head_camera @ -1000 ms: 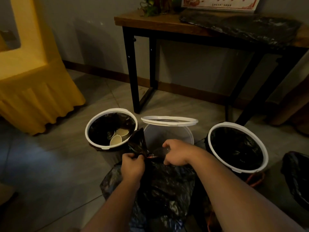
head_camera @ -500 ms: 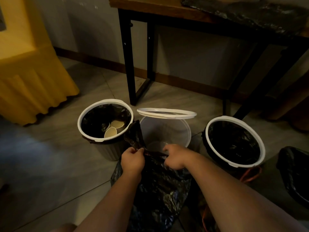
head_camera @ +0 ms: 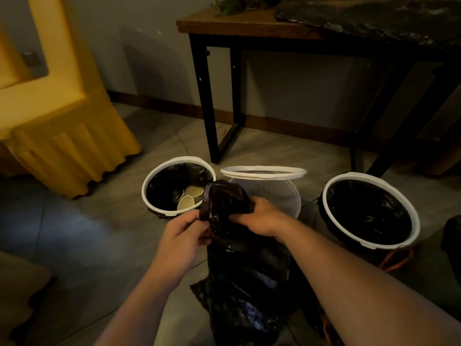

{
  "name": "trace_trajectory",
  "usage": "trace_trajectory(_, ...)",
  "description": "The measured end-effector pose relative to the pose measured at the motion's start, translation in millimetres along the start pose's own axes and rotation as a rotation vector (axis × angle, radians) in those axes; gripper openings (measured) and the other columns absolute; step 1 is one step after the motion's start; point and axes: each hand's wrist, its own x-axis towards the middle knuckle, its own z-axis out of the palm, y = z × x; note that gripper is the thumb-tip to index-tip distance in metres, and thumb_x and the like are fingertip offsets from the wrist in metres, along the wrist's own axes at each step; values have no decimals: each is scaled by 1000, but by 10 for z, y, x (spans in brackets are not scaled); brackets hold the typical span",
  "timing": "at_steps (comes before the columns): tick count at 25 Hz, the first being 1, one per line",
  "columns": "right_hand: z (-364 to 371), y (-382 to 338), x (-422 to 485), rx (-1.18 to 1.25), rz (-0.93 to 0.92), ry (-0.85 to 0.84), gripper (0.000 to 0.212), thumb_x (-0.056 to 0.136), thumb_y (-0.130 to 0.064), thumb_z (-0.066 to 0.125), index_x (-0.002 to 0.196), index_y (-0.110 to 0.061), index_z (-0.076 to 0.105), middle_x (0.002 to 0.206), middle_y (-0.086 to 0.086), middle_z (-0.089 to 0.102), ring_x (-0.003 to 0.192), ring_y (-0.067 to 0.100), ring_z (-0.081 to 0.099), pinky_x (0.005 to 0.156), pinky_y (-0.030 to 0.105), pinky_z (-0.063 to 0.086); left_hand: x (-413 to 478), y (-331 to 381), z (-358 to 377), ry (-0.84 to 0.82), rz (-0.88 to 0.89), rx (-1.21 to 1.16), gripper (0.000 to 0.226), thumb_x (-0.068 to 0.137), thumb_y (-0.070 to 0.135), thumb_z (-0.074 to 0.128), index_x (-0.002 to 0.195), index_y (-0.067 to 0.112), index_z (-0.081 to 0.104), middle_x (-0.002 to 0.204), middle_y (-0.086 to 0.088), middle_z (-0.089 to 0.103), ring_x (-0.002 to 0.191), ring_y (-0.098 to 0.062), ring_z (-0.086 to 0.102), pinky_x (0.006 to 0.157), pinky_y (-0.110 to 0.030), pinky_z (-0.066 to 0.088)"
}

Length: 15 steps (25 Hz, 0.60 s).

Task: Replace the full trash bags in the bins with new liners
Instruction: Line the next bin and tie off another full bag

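Both grips are on the same thing. Left grip (head_camera: 183, 236) has fingers and thumb curled round the gathered neck of the crinkly black plastic trash bag (head_camera: 245, 283), and right grip (head_camera: 262, 218) is clamped on that neck from the other side. The neck pokes up between them. The rest of the bag hangs down between the forearms, just in front of the middle bin; can't tell if it touches the grey tiled floor (head_camera: 82, 236).

Going across from the left, there's a yellow pleated fabric chair cover (head_camera: 62, 151). Next is a round bin with a white rim ring (head_camera: 149, 193) and black liner, with tan paper cups (head_camera: 190, 198) inside. Beside it is the pale see-through round bin (head_camera: 287, 196), with its loose white ring (head_camera: 262, 172) sitting tilted on top. Then comes a third white-rimmed bin (head_camera: 414, 221) with a black liner and an orange drawstring (head_camera: 396, 258) at its base. Another black bag (head_camera: 452, 240) is cut off at the right edge.

Behind them is a dark wooden counter on black metal legs (head_camera: 237, 23), with black plastic sheeting (head_camera: 374, 18) lying on it.
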Motion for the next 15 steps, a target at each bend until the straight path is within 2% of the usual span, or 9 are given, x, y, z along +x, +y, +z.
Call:
trace_trajectory(2,-10,-55,-14,-32,-34,25,44,86,-35,81,126,-21,72,116,0,75,108,21,71,100,40,57,-57,183,-213,-24,60,-23,31,101,1,50,104,21,74,99,-13,77,89,-26,75,74,-36,64)
trace_trajectory(4,-89,-151,-43,-32,-58,13,33,83,-27,82,115,-22,75,105,-1,77,97,19,73,93,41,60,-45,352,-457,-6,144,12,44,105,-4,44,112,34,65,108,-9,75,96,-24,76,75,-40,65)
trace_trajectory(6,-209,-265,-116,43,-124,12,25,82,-14,82,103,-25,74,99,2,78,92,21,75,88,45,63,24,470,-714,21,244,296,57,106,-6,43,113,45,67,119,7,70,110,-14,71,83,-40,65)
trace_trajectory(8,-344,-382,-230,130,-223,43,36,82,1,79,99,-29,69,100,2,78,95,23,75,87,46,63,67,580,-913,48,309,624,59,104,-6,46,101,46,75,122,27,59,118,2,59,88,-29,60)
trace_trajectory(9,-415,-423,-301,197,-271,72,41,82,6,77,99,-29,65,101,1,78,97,24,75,85,47,63,87,620,-973,62,339,735,58,102,-6,48,93,44,76,121,32,55,120,9,54,90,-23,55)
trace_trajectory(11,-547,-470,-436,416,-387,102,44,81,16,71,93,-23,55,101,2,78,98,27,74,76,45,63,100,698,-1026,73,446,902,55,95,-7,52,76,41,72,121,31,53,122,16,47,92,-15,45)
trace_trajectory(12,-612,-479,-502,562,-443,64,45,81,19,68,90,-22,53,104,4,78,100,29,75,73,43,64,109,733,-1029,65,503,962,54,93,-5,52,72,43,68,124,27,54,121,15,48,93,-14,43)
trace_trajectory(13,-671,-483,-562,692,-483,-3,45,82,20,64,88,-23,54,110,8,77,105,31,75,73,42,64,127,761,-1011,58,527,995,49,93,2,51,75,44,67,127,23,54,120,11,51,94,-15,43)
trace_trajectory(15,-783,-489,-671,796,-507,-88,45,84,22,58,82,-23,57,122,15,74,114,37,72,81,46,64,159,840,-929,105,477,1031,27,97,27,48,93,43,70,125,20,54,116,-2,56,93,-23,43)
